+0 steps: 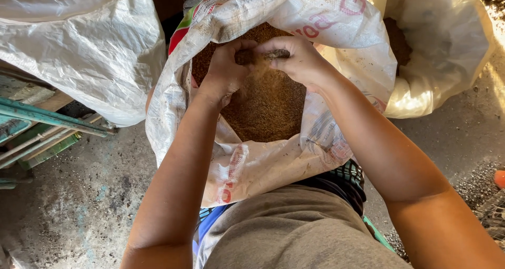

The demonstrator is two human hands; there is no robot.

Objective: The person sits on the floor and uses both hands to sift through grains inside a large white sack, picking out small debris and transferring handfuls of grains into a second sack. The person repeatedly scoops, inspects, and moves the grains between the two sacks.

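Both hands in the sack mouth, working a clump over the grain.

Left hand point(225, 66) and right hand point(299, 61) meet fingertip to fingertip above the brown grain point(268, 103), fingers curled and pinched together on a small dark clump point(246, 57) held between them; loose grain trails off it. Clump sits at both hands equally, neither nearer. Grain lies straight below, filling the open white sack point(273, 158), whose mouth faces the person and whose near rim rests against their lap. Second sack point(436, 63) stands just beside the right edge, another white sack point(89, 53) to the left, on the concrete floor point(79, 206).
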